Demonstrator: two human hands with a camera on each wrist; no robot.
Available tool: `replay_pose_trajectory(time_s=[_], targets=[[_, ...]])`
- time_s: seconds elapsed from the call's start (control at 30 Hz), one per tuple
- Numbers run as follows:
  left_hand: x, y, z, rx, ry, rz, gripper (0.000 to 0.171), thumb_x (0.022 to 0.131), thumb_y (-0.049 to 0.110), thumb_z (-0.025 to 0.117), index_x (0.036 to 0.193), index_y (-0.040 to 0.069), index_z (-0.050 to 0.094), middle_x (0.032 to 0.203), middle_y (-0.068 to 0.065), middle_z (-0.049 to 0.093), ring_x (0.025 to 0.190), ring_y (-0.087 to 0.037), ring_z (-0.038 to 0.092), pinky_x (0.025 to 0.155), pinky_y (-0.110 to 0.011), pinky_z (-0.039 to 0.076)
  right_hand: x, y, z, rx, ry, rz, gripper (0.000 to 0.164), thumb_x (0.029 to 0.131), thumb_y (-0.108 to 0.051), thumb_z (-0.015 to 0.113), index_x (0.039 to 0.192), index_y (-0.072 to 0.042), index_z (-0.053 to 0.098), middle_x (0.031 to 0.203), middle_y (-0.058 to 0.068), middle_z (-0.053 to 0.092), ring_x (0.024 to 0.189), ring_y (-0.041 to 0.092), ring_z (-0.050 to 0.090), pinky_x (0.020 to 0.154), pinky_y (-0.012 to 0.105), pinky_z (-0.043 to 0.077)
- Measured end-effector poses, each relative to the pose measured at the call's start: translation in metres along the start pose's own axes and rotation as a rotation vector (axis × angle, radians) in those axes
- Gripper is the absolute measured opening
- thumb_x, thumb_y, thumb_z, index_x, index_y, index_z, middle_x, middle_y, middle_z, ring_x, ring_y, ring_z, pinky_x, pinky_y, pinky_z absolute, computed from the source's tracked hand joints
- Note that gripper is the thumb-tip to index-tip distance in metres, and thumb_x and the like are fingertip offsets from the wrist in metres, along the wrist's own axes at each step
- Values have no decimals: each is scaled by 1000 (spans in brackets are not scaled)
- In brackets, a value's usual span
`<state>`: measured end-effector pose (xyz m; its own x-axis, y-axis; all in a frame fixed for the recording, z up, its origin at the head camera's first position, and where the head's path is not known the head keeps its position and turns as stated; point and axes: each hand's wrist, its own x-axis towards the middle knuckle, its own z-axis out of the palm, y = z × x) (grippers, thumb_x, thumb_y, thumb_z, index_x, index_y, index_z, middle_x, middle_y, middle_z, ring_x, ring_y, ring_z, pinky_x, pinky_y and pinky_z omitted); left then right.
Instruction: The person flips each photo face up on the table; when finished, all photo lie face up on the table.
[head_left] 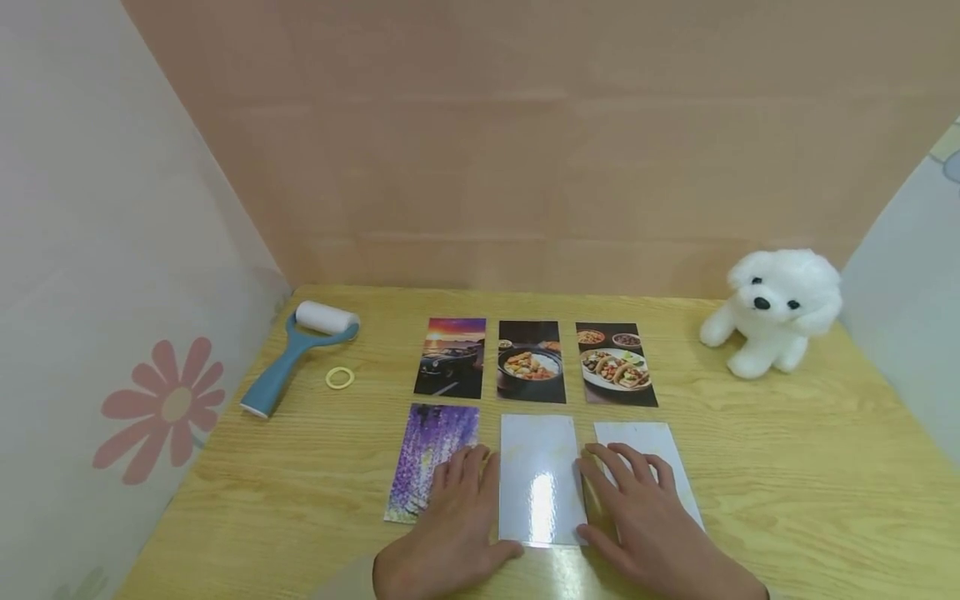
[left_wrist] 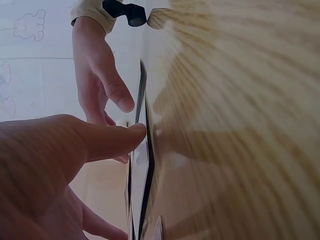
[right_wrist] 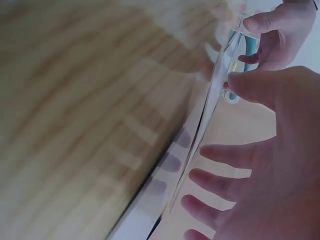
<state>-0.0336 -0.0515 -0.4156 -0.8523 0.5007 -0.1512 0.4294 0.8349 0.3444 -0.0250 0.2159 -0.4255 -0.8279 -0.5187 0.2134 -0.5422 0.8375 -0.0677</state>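
A glossy white card point(head_left: 536, 458) lies face down in the middle of the front row. My left hand point(head_left: 450, 533) is at its left edge, fingers extended, partly over a purple flower picture card point(head_left: 435, 433). On the other side, my right hand point(head_left: 648, 517) reaches with spread fingers over a second white card point(head_left: 678, 458), its index finger and thumb at the middle card's right edge. The left wrist view shows the left thumb point(left_wrist: 115, 140) by the card's edge. In the right wrist view the right fingers point(right_wrist: 225, 152) are spread, holding nothing.
Behind are a car picture card point(head_left: 450, 358), a rice bowl card point(head_left: 531, 362) and a taco card point(head_left: 617, 365). A blue-handled lint roller point(head_left: 281, 371) and a yellow ring point(head_left: 340, 378) lie left. A white plush dog point(head_left: 780, 308) sits back right.
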Motion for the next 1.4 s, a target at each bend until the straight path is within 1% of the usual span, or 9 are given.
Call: replay_pose_trajectory(time_s=[0.1,0.27,0.53,0.8,1.0,1.1,1.2,1.27,1.4], targets=[[3,-1,0,43,-1,-15,105,80,66,73,151,-1,36,152,-20,34,141,-40,29,109,-59,30,-1,2,2,-9,4,-13,68,84,-56,74,134,-10,61,138,9,53,124,33,45,91,56,33],[6,-2,0,69,-10,-23,106,79,70,71,149,-2,39,153,-21,32,142,-40,26,109,-59,30,-1,5,2,-11,2,-31,72,83,-56,74,136,-8,61,139,8,54,123,32,46,93,54,32],[7,-3,2,45,-9,-31,105,78,68,74,149,-2,41,156,-21,28,144,-41,23,110,-61,28,-1,6,1,9,-47,-30,73,84,-57,72,138,-9,59,142,3,53,124,31,47,96,58,32],[10,-1,2,13,-17,-41,104,76,66,77,149,0,43,156,-17,27,143,-40,24,111,-59,29,0,5,0,12,-63,-32,72,85,-56,72,138,-9,60,143,2,52,124,31,46,98,59,30],[11,1,2,-17,4,-43,104,74,63,80,148,-1,45,153,-15,30,140,-38,27,109,-58,31,0,5,0,29,-69,-31,73,84,-55,73,138,-9,60,143,1,52,124,30,46,98,59,30],[11,1,3,-84,21,-57,98,78,61,77,148,0,44,151,-15,32,138,-37,29,108,-59,31,0,6,1,25,-51,-47,74,82,-55,74,137,-7,60,141,2,54,123,30,47,97,60,31],[11,2,2,-197,42,-69,87,87,55,72,146,-2,45,146,-14,36,135,-34,31,107,-58,32,0,7,2,23,-20,-69,75,81,-54,75,136,-6,61,139,4,56,121,31,48,96,60,31],[10,2,0,-306,60,-78,75,91,47,69,143,-4,48,141,-14,40,131,-33,34,106,-58,32,0,8,3,16,-2,-83,75,81,-55,75,135,-6,61,139,4,56,120,31,49,95,59,32],[11,0,-3,-542,107,-73,56,96,30,66,136,-6,51,126,-11,51,118,-30,46,98,-53,40,0,9,3,38,4,-96,73,81,-53,76,135,-6,61,138,4,56,120,30,48,95,57,30]])
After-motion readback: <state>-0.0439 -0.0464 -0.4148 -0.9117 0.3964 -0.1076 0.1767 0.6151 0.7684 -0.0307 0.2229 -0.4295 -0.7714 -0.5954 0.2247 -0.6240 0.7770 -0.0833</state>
